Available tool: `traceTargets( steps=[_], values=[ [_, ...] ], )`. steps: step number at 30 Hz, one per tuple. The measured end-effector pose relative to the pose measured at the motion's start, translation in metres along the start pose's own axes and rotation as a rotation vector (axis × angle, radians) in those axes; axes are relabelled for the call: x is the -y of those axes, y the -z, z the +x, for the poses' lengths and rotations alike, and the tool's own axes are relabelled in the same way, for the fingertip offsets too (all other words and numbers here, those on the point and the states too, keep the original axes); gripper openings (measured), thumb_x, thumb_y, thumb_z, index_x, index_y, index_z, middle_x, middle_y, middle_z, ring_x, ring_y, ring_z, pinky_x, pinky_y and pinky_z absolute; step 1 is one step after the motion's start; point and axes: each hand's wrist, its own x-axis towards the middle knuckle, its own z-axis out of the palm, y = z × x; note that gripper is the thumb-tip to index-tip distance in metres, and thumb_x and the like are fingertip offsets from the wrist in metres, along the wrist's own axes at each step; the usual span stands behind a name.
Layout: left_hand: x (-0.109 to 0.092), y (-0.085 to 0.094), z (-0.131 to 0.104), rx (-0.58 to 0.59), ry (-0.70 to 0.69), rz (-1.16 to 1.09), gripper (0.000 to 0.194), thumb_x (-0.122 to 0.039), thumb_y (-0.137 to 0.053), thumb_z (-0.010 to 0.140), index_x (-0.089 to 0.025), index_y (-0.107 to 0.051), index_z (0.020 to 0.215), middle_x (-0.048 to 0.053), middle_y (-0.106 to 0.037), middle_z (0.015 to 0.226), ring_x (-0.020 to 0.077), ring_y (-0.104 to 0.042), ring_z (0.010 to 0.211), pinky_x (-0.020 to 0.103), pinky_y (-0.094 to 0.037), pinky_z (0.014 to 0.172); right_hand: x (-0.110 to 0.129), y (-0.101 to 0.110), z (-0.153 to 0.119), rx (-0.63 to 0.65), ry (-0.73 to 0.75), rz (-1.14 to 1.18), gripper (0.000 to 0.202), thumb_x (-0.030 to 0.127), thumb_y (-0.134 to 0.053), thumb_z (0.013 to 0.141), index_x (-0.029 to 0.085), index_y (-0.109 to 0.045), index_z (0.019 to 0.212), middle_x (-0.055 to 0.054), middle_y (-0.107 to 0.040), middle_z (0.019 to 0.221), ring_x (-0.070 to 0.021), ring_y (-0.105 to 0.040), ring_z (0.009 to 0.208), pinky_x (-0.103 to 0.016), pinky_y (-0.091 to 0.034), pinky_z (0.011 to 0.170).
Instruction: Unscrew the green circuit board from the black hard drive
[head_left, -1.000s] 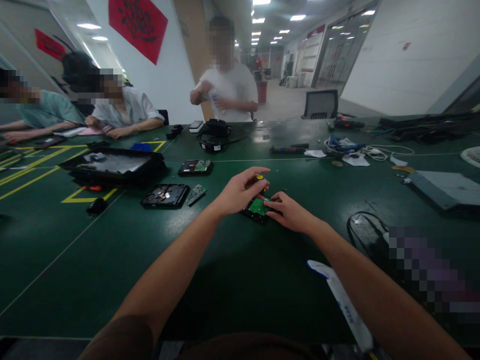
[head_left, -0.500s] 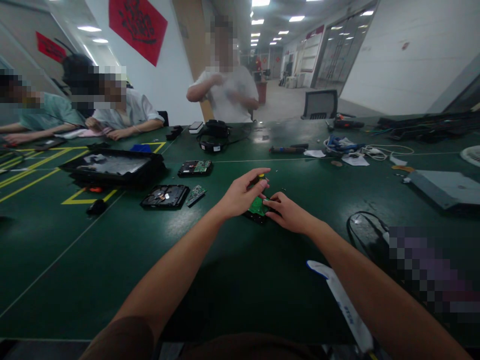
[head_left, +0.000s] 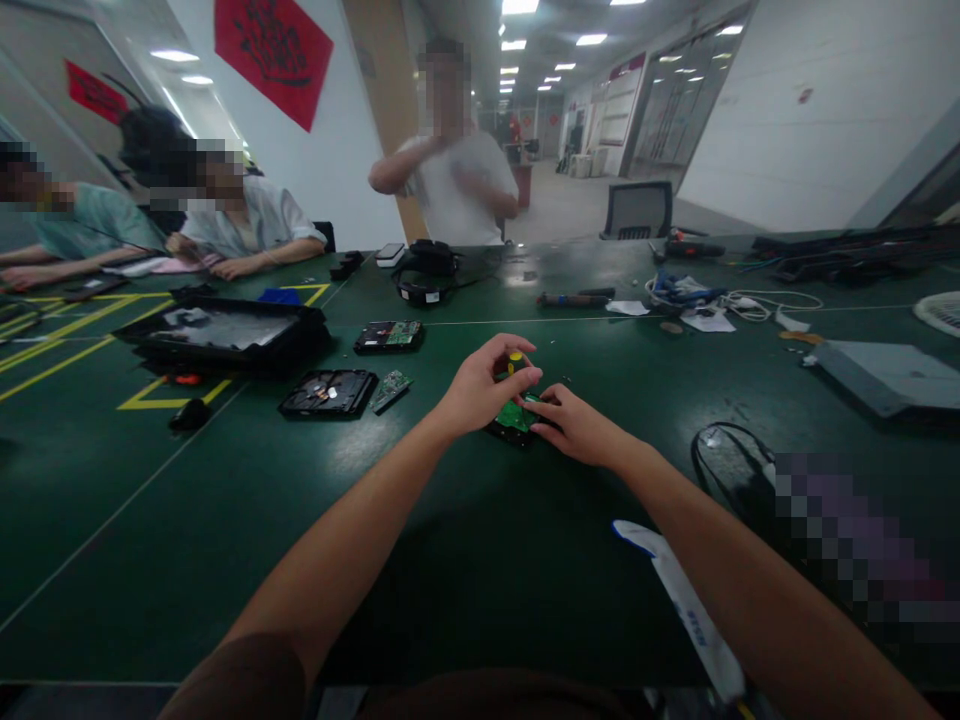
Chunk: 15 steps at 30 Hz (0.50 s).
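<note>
A hard drive [head_left: 513,432] lies on the green table in front of me, its green circuit board [head_left: 513,412] facing up. Over it, my left hand [head_left: 489,385] is closed around a slim upright screwdriver with a yellow top [head_left: 515,357]; the fingers and thumb hide most of its shaft, and I cannot see where its tip rests. My right hand [head_left: 574,425] grips the drive's right edge, with thumb and fingers pressed on the board side. Left of them lie a loose circuit board [head_left: 391,390] and an opened black drive case [head_left: 328,393].
Another drive [head_left: 388,336] lies farther back, beside a large black tray [head_left: 225,335]. A grey metal box [head_left: 889,375] stands at right, near a black cable [head_left: 697,455]. A white strip [head_left: 694,610] lies under my right forearm. Cables [head_left: 686,292] and several people are beyond.
My left thumb and fingers have shifted around the screwdriver, and more of its yellow top shows. My right hand and the drive stay about where they were.
</note>
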Motion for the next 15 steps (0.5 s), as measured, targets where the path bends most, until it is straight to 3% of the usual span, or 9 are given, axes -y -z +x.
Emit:
traceTargets(
  steps=[5,11,15],
  values=[
    [-0.0077,0.0038,-0.001,0.07,0.051,-0.088,0.029,-0.034,-0.059,0.101,-0.018,-0.064,0.125,0.008,-0.065,0.109,0.0202,-0.069,0.102,0.03,-0.066,0.073,-0.0005,-0.0002,-0.0005,-0.007,0.007,-0.006,0.046,0.04,-0.056,0.101,0.023,-0.061,0.144,-0.015,-0.055,0.125,-0.027,-0.061,0.105,-0.048,-0.056,0.096],
    [-0.0093,0.0054,-0.0017,0.074,0.053,-0.096,0.03,-0.033,-0.063,0.099,-0.018,-0.064,0.125,0.01,-0.067,0.114,0.0212,-0.068,0.105,0.03,-0.066,0.076,-0.0006,-0.0009,-0.0001,-0.005,-0.007,-0.009,0.045,0.041,-0.055,0.102,0.023,-0.062,0.142,-0.014,-0.055,0.125,-0.0269,-0.062,0.105,-0.049,-0.057,0.095],
    [-0.0054,0.0034,-0.0014,0.049,0.03,-0.002,0.034,-0.037,-0.071,0.094,-0.018,-0.066,0.122,0.008,-0.067,0.108,0.0193,-0.068,0.096,0.029,-0.064,0.072,-0.001,-0.0005,0.0,0.001,-0.017,0.001,0.047,0.042,-0.055,0.102,0.025,-0.06,0.145,-0.014,-0.055,0.127,-0.0266,-0.062,0.104,-0.049,-0.057,0.094]
  ],
)
